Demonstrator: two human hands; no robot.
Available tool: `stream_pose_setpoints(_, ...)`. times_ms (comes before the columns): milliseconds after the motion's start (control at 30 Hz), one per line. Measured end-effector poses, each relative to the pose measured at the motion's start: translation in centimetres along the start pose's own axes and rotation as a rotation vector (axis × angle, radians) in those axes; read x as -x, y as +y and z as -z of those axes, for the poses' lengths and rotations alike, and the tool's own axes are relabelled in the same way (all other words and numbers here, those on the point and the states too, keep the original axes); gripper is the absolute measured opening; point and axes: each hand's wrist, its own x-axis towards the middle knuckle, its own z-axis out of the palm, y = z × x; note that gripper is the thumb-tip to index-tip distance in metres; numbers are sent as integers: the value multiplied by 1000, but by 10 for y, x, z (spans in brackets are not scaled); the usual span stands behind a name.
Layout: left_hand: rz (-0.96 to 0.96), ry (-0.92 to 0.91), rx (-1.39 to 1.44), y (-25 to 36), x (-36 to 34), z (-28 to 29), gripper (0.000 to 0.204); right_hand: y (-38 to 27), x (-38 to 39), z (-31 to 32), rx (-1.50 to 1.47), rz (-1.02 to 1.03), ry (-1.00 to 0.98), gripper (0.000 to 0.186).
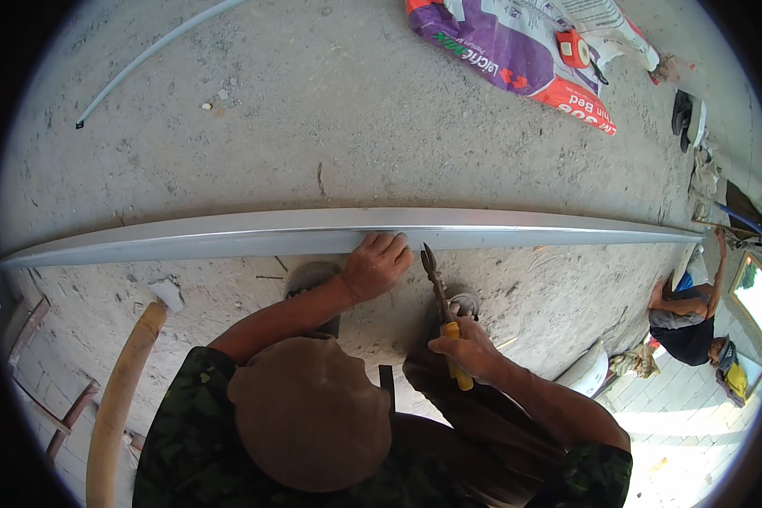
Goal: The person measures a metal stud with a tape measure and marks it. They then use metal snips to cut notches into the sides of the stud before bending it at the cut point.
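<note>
A long silver-grey metal channel lies on the dusty concrete floor, running across in front of me from the far left to the right. My left hand has its fingers curled over the near edge of the channel, close to its middle. Tin snips with yellow handles are gripped in my right hand. Their dark, pointed jaws look closed and reach up to the channel's near edge, just right of my left fingers. I cannot tell whether the tips touch the metal.
Beyond the channel lies a purple, white and red bag with a red tape measure on it. A grey pipe lies far left, a round wooden pole near left. At right, another person crouches near the channel's end.
</note>
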Motion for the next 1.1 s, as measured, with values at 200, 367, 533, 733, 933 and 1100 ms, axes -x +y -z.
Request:
stream_pose_setpoints(200, 77, -118, 38, -4, 23, -20, 21, 47, -31, -14, 138, 250, 137, 38)
stream_pose_setpoints(367, -79, -206, -3, -7, 26, -16, 32, 46, -33, -28, 95, 257, 216, 41)
stream_pose_setpoints(533, 60, -222, 158, -7, 24, -1, 31, 48, -39, -36, 39, 273, 251, 46)
stream_pose_setpoints(733, 4, -461, 679, 15, -3, 69, 34, 60, -37, -45, 21, 297, 306, 42)
stream_pose_setpoints(933, 30, -489, 170, -6, -54, 102, 64, 68, -51, -57, 5, 421, 327, 43)
stream_pose_setpoints(1100, 396, -992, 90, -3, -94, 79, 70, 73, -56, -61, -93, 401, 300, 46)
